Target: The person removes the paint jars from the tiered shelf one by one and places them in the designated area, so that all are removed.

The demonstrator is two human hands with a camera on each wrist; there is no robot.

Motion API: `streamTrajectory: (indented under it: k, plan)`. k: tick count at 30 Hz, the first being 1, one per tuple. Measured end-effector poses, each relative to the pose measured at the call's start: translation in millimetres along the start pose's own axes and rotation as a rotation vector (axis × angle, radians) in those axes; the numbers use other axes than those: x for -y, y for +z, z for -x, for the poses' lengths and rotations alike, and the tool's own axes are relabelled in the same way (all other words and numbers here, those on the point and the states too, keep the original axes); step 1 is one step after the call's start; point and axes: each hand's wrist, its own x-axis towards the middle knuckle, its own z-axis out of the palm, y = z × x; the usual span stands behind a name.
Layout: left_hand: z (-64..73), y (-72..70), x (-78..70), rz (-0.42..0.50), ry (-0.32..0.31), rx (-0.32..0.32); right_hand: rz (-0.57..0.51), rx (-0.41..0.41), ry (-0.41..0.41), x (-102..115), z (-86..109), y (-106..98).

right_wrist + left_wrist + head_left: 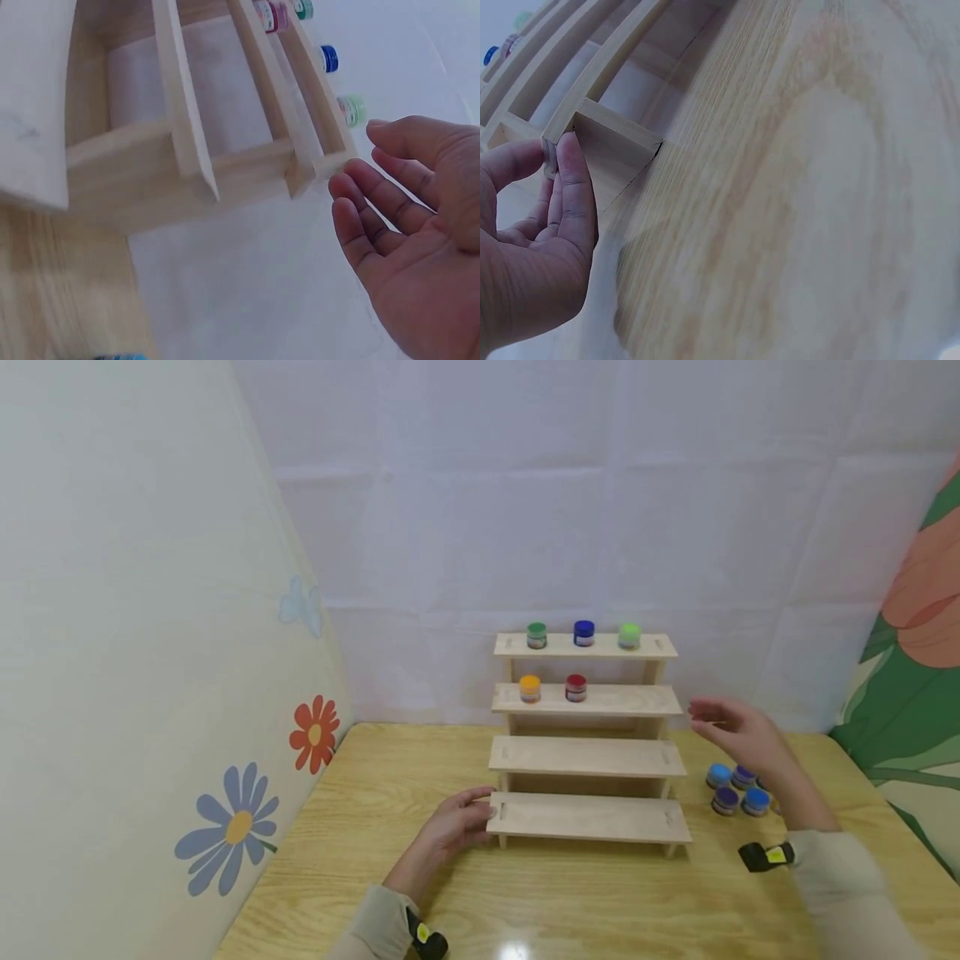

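A light wooden four-step rack (588, 757) stands on the table. With thumb and fingers, my left hand (454, 823) pinches the left end of its lowest step, as the left wrist view shows close up at the step's end (550, 156). Beside the rack's right side my right hand (738, 733) is in the air, holding nothing, its fingers (375, 210) loosely bent. On the top step sit a green jar (536, 636), a dark blue jar (583, 633) and a light green jar (629, 637). One step down are an orange jar (529, 689) and a red jar (575, 688).
Several small jars, among them a light blue jar (718, 776) and a purple jar (724, 801), stand on the wooden table (585, 893) right of the rack, partly hidden by my right forearm. A white cloth (450, 543) hangs behind; a flowered panel (150, 652) borders the left.
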Motion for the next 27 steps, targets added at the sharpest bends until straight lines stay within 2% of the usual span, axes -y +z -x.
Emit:
streamTrajectory:
  k: [10, 14, 21, 27]
  plan:
    - [-1.0, 0.5, 0.9, -0.009, -0.002, -0.005, -0.109, 0.022, -0.089, 22, -23.8, 22]
    - [-1.2, 0.6, 1.0, -0.008, 0.0, -0.006, -0.104, 0.036, -0.115, 28, -33.3, 31]
    - [-0.8, 0.5, 0.5, -0.012, -0.001, -0.007, -0.11, 0.076, -0.066, 41, -48.7, 43]
    - [-0.3, 0.6, 0.1, -0.016, 0.0, -0.011, -0.136, 0.092, -0.058, 49, -59.1, 52]
